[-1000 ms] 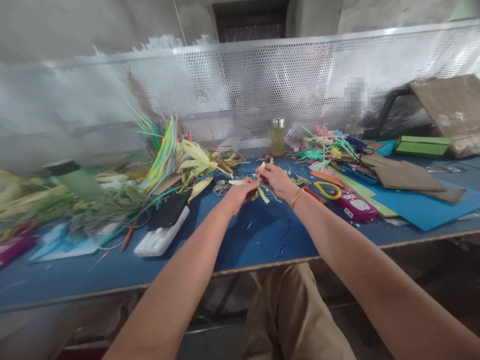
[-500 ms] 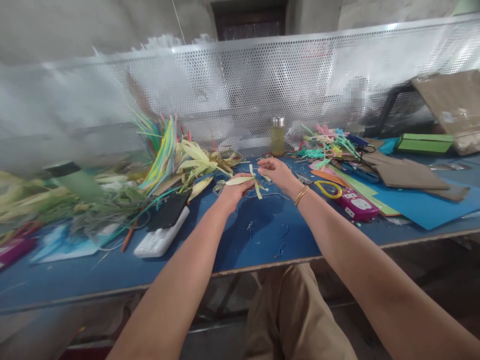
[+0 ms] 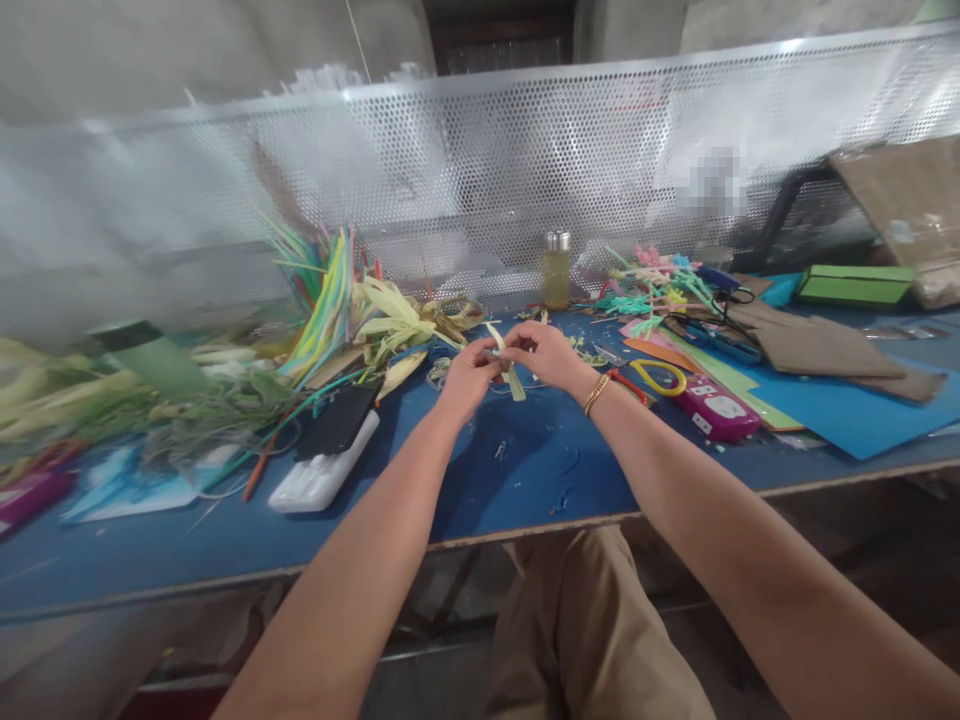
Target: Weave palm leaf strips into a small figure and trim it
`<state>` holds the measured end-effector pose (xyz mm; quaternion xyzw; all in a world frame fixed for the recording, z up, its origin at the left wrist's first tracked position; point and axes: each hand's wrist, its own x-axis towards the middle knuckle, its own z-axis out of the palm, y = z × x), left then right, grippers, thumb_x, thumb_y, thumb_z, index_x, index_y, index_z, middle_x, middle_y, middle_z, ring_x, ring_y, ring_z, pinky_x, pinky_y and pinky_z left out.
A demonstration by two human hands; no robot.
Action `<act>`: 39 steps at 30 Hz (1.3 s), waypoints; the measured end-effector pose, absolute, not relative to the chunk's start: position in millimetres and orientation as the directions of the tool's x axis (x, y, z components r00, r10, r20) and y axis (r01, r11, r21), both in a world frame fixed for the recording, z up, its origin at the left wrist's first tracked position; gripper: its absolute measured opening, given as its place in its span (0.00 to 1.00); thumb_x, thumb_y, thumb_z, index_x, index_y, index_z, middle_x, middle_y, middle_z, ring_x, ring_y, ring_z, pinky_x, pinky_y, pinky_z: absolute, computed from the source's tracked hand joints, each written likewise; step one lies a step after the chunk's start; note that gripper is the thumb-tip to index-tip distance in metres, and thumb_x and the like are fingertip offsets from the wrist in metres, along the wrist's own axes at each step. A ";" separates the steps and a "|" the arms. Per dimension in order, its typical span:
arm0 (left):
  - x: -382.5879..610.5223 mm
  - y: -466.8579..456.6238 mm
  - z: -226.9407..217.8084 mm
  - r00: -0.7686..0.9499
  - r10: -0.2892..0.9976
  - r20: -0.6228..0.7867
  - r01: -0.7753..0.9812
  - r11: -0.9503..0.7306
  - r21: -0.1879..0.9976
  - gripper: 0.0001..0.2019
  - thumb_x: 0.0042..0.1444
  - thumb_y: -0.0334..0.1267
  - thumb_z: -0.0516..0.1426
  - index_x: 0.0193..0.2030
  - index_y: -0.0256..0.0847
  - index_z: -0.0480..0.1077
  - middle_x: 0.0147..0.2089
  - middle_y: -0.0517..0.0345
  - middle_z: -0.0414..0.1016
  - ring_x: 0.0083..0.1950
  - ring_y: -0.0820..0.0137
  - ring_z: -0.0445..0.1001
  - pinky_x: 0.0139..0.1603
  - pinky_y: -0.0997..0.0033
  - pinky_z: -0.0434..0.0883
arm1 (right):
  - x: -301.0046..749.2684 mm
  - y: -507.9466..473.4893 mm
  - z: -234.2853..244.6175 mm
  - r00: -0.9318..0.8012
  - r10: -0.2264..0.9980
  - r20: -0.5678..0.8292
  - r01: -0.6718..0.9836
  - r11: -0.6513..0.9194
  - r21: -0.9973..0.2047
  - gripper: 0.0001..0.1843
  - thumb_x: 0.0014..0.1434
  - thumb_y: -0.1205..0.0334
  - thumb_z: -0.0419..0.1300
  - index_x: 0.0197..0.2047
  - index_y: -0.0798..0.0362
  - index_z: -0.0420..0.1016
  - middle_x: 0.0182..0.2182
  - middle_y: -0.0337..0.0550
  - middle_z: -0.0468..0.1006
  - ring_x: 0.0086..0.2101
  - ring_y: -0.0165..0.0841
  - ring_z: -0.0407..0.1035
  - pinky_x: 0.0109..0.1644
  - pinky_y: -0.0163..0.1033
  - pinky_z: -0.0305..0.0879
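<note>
Pale strips of corn husk [image 3: 516,384] are pinched between my two hands over the blue table. My left hand [image 3: 471,375] is closed on them from the left. From the right my right hand [image 3: 549,354], below a gold bracelet [image 3: 596,396], has its fingers bent onto the same strips. One end sticks up above the fingers and a wider end hangs down below. How the strips cross is hidden by the fingers. Scissors with a yellow loop [image 3: 661,377] lie just right of my right wrist.
Left are a bundle of coloured stems [image 3: 330,300], loose husks [image 3: 394,318], a black phone [image 3: 337,422] on a white case [image 3: 326,475] and a green bottle [image 3: 150,360]. A glass bottle [image 3: 556,275] stands behind. Right lie a magenta box [image 3: 716,408], blue paper [image 3: 832,410] and cardboard [image 3: 821,345].
My right hand has moved left and down to meet my left hand and closed on the husk strips. The left fingers have curled more around them.
</note>
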<state>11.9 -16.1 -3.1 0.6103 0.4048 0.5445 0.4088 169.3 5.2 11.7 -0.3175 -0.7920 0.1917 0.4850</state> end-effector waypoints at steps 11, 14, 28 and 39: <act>7.3 -16.4 -0.7 0.052 0.933 0.355 0.182 -0.358 0.916 0.06 0.38 0.35 0.65 0.26 0.37 0.78 0.23 0.58 0.74 0.27 0.71 0.68 0.30 0.72 0.62 | 164.9 -6.1 14.9 -0.304 0.711 0.633 0.310 0.703 -0.640 0.05 0.55 0.62 0.58 0.28 0.52 0.70 0.25 0.38 0.73 0.28 0.29 0.65 0.33 0.35 0.59; 7.8 -18.5 0.7 0.043 0.937 0.346 0.220 -0.346 0.912 0.05 0.39 0.36 0.65 0.24 0.37 0.77 0.22 0.59 0.73 0.25 0.73 0.65 0.28 0.73 0.60 | 163.5 -8.6 14.4 -0.315 0.691 0.650 0.334 0.722 -0.606 0.04 0.54 0.64 0.58 0.29 0.53 0.71 0.25 0.37 0.73 0.28 0.29 0.65 0.33 0.35 0.58; 7.2 -7.9 -11.1 0.160 0.925 0.344 -0.203 -0.310 0.929 0.16 0.43 0.36 0.66 0.38 0.41 0.68 0.32 0.58 0.75 0.29 0.74 0.69 0.28 0.76 0.60 | 185.4 8.4 22.8 -0.145 0.761 0.633 0.397 0.630 -0.667 0.07 0.50 0.64 0.62 0.35 0.54 0.73 0.33 0.44 0.76 0.34 0.33 0.68 0.41 0.38 0.64; 6.9 -10.5 -5.9 0.146 0.949 0.280 -0.218 -0.245 0.945 0.14 0.42 0.36 0.66 0.36 0.41 0.68 0.25 0.64 0.67 0.24 0.78 0.62 0.25 0.76 0.58 | 177.3 -2.2 17.0 -0.349 0.820 0.453 0.414 0.569 -0.711 0.12 0.57 0.56 0.58 0.27 0.53 0.73 0.20 0.39 0.74 0.23 0.29 0.67 0.29 0.35 0.60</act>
